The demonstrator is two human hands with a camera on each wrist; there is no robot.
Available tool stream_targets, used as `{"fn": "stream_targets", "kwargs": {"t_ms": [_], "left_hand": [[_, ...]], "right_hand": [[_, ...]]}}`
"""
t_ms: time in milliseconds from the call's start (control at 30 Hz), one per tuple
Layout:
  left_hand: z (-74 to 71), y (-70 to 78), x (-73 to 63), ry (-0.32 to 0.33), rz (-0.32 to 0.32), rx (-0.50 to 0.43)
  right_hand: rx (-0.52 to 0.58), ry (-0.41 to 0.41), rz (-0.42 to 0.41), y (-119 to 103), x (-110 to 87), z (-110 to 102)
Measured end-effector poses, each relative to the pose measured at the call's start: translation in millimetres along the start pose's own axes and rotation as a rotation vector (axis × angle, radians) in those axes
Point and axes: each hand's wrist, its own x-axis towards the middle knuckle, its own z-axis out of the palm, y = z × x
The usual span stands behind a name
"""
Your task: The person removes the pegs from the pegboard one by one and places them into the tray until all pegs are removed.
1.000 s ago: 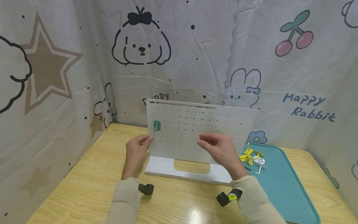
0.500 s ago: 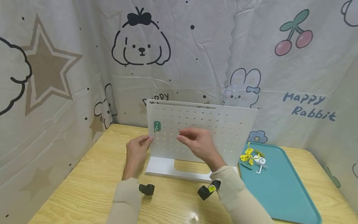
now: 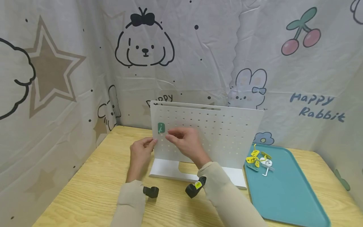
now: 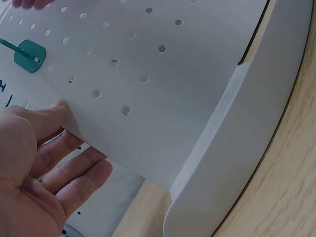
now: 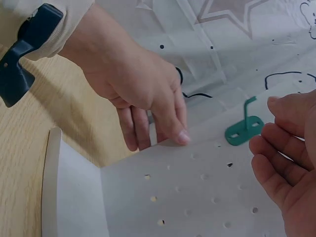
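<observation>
A white pegboard [image 3: 216, 146] stands upright on its base on the table. Near its left edge a green hook [image 5: 245, 131] sits against the perforated face, its peg sticking outward. My left hand [image 3: 140, 156] grips the board's left edge; in the left wrist view the thumb [image 4: 49, 118] lies on the front and the other fingers are behind. My right hand [image 3: 188, 143] hovers in front of the board, just right of the green hook. In the right wrist view its fingers [image 5: 279, 153] are loosely bent, nothing is held, and a small gap separates them from the hook.
A teal tray [image 3: 289, 192] lies on the wooden table [image 3: 85, 186] at the right. Yellow hooks [image 3: 251, 160], a white hook [image 3: 266, 162] and a green piece [image 3: 252, 168] are clustered at its far left corner. A patterned cloth [image 3: 198, 63] hangs behind the board.
My right hand has moved left across the front of the pegboard, from its right half to beside the green hook. My left hand has stayed on the board's edge.
</observation>
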Motion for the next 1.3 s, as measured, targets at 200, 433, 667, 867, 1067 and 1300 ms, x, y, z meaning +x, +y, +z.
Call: {"fn": "stream_targets", "kwargs": {"t_ms": [200,433,667,867,1067,1300], "left_hand": [[4.7,-2.9,0.5,0.009,0.015,-0.029],[4.9,-3.1,-0.1,0.016,0.03,-0.027],[1.6,-3.0,-0.4,0.036,0.073,-0.001],[2.1,-2.3,1.2,0.025,0.066,0.009],[1.8,-1.3,4.1,0.032,0.078,0.021],[0.8,-3.1,4.6,0.046,0.099,0.024]], "right_hand": [[-0.039,-0.007,0.009,-0.7,5.5,10.6],[-0.13,-0.009,0.027,-3.9,11.2,20.1],[-0.176,-0.018,0.023,-8.0,17.1,26.7],[-0.206,-0.002,0.018,-9.8,18.9,29.5],[-0.238,0.016,-0.007,-11.5,20.5,29.7],[-0.208,0.034,-0.01,-10.6,19.8,30.8]]}}
